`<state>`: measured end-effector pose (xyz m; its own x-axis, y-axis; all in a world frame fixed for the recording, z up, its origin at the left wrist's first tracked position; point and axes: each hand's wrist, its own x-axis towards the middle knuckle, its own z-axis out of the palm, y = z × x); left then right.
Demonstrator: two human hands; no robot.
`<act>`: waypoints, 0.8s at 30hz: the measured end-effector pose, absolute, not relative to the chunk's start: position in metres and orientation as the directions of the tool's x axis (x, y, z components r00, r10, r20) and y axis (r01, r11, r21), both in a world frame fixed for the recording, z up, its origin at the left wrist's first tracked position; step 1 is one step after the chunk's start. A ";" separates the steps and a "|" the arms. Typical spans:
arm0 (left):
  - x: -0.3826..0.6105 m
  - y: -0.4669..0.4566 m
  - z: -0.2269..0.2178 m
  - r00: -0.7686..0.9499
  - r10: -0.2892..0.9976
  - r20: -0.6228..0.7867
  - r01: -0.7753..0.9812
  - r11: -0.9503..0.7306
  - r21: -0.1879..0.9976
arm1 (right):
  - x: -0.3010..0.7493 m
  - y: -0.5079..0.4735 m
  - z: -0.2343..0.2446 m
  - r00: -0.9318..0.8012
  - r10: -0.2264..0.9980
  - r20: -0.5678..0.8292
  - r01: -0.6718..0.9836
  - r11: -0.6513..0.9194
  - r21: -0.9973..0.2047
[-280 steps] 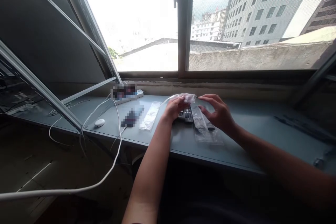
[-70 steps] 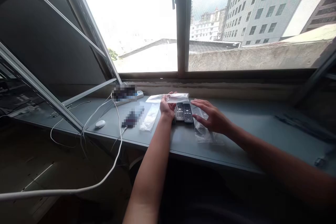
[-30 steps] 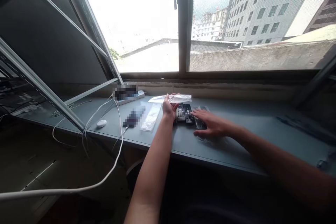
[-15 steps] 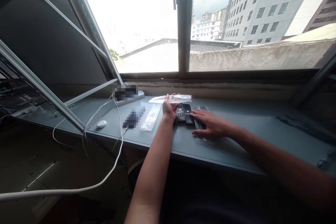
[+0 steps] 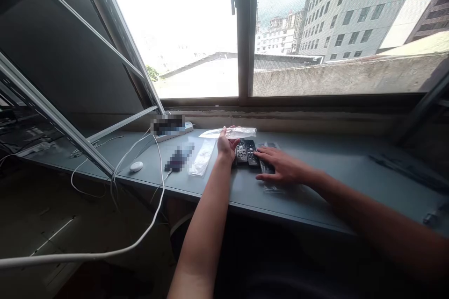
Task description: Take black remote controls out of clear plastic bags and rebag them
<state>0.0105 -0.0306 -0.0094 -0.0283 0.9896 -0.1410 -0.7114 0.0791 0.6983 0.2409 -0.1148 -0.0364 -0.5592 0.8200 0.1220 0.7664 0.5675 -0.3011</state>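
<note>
My left hand [image 5: 227, 145] is at the middle of the desk, its fingers curled around a clear plastic bag [image 5: 245, 132]; some fingertips show through the film. Just right of it lie two remote controls side by side: a grey-faced remote [image 5: 241, 152], partly covered by my hand, and a black remote [image 5: 251, 152]. My right hand [image 5: 278, 164] rests with fingers spread over a dark item in clear plastic wrapping [image 5: 267, 167], mostly hidden beneath the palm. Another flat plastic bag [image 5: 202, 158] lies left of my left wrist.
On the left of the grey desk [image 5: 333, 163] are a blurred phone-like item [image 5: 178, 156] with a cable, a round white object [image 5: 136, 166] and a power strip [image 5: 189, 126]. A white cable [image 5: 157, 205] hangs over the front edge. Metal shelf bars [image 5: 70, 117] slant at left.
</note>
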 end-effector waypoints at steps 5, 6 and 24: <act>0.010 -0.029 -0.010 -0.017 0.988 -0.154 -0.719 0.094 0.688 | 0.241 -0.115 -0.037 -0.564 0.815 0.134 0.762 0.576 -0.296; 0.010 -0.030 -0.010 -0.013 0.988 -0.153 -0.719 0.097 0.688 | 0.241 -0.115 -0.037 -0.565 0.814 0.135 0.761 0.577 -0.295; 0.010 -0.031 -0.008 -0.012 0.988 -0.151 -0.706 0.099 0.701 | 0.236 -0.119 -0.032 -0.556 0.820 0.134 0.761 0.568 -0.314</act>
